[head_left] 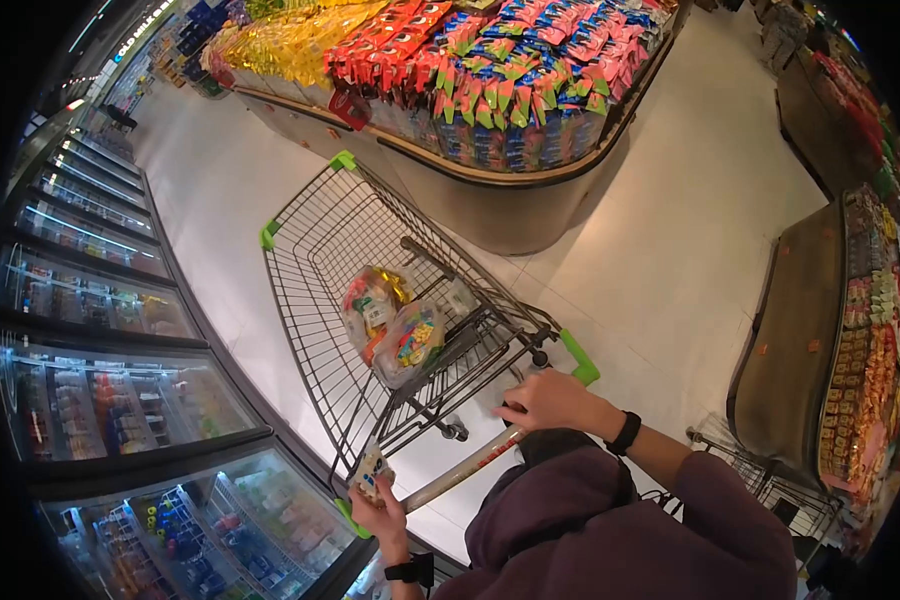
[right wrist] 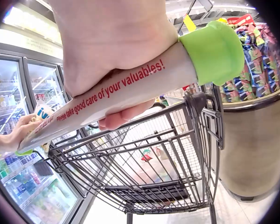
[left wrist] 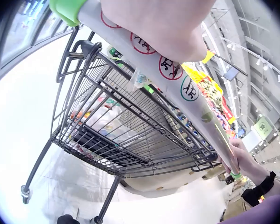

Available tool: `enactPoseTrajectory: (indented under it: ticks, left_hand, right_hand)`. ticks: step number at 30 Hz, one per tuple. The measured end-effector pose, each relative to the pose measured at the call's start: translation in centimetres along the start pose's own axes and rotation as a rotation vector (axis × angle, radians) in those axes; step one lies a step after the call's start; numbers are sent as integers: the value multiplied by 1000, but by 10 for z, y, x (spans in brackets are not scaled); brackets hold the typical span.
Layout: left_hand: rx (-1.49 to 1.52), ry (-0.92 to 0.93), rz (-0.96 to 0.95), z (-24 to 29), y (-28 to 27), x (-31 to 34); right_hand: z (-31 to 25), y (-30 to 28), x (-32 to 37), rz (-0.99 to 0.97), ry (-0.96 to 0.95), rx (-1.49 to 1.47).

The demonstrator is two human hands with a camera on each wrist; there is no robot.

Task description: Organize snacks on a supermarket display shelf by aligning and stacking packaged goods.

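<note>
A wire shopping cart (head_left: 370, 280) with green corner caps stands in front of me. In its basket lie two clear bags of colourful goods (head_left: 395, 320). My right hand (head_left: 555, 400) grips the grey handle bar (right wrist: 126, 88) close to its green end cap (right wrist: 214, 51). At the bar's other end my left hand (head_left: 382, 508) grips the handle (left wrist: 177, 79) and holds a small printed packet (head_left: 370, 470) against it. The left wrist view shows the left hand (left wrist: 154, 23) on top of the bar and the right hand (left wrist: 245, 158) far along it.
Glass-door freezers (head_left: 120, 400) line the left side. A curved display island piled with snack packs (head_left: 490, 80) stands beyond the cart. Stocked shelves (head_left: 870, 350) run along the right, with another wire cart (head_left: 760, 480) below them. White tiled floor (head_left: 670, 200) lies between them.
</note>
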State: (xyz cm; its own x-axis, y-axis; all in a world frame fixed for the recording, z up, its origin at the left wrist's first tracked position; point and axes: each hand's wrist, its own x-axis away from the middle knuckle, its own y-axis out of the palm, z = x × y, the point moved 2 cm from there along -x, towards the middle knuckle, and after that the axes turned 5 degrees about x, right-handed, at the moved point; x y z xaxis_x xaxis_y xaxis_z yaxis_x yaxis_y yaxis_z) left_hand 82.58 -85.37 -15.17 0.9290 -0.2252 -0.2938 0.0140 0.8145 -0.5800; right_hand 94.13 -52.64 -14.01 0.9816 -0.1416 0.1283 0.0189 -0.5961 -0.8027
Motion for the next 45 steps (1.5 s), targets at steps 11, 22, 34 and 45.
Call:
enactPoseTrajectory:
  ticks: [11, 22, 34, 45]
  left_hand:
    - [-147, 0, 99, -45, 34, -165]
    - [-207, 70, 106, -96, 57, -345]
    - [-216, 60, 24, -135, 104, -531]
    - [-259, -15, -36, -173, 131, -687]
  right_hand:
    - [1, -39, -193, -231, -283, 116]
    - [-4, -49, -398, -229, -341, 176]
    - [-4, -88, -589, -191, -123, 268]
    - [6, -93, -744, 69, -187, 240]
